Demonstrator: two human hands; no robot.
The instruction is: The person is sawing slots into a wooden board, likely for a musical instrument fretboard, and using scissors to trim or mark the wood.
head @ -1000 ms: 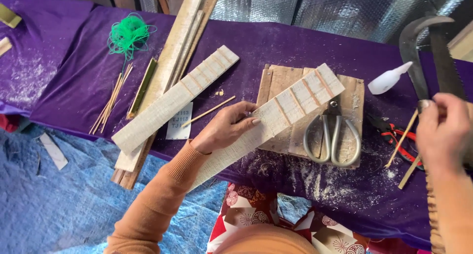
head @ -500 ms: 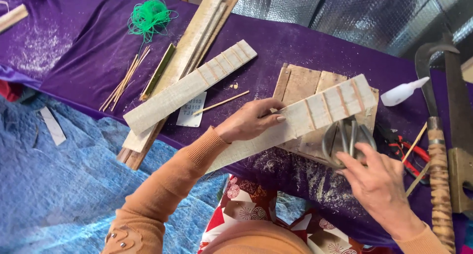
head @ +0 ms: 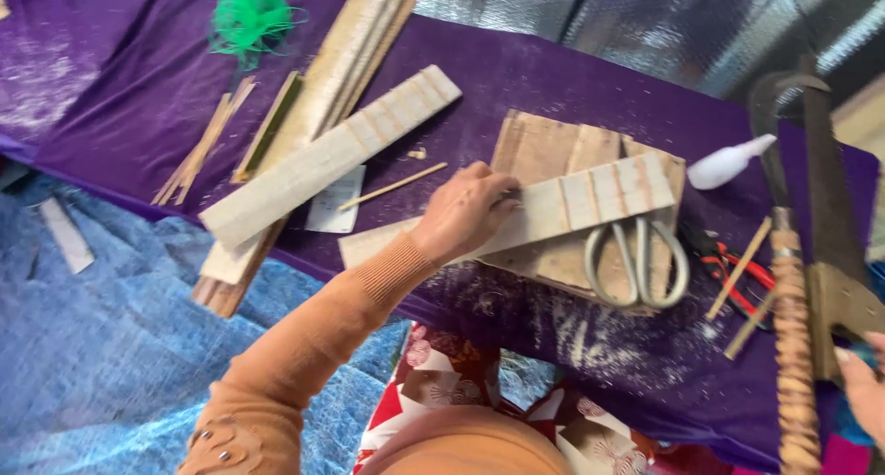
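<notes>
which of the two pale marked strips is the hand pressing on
The left hand presses the nearer strip, the one lying across the wooden board above the scissors. The other strip lies untouched, farther left.

Wood, cloth and metal on a dusty bench

The strip [head: 562, 203] under the left hand [head: 466, 212] is pale, matt, rough-sawn wood; the table cover [head: 572, 79] is purple cloth powdered with sawdust; the scissors [head: 636, 258] look like dull grey metal; the blurred handle [head: 795, 346] seems wrapped in cord.

Pale bamboo slat [head: 562, 208], brown crossbands at right end, lying slantwise across wooden board [head: 544, 152].
</notes>
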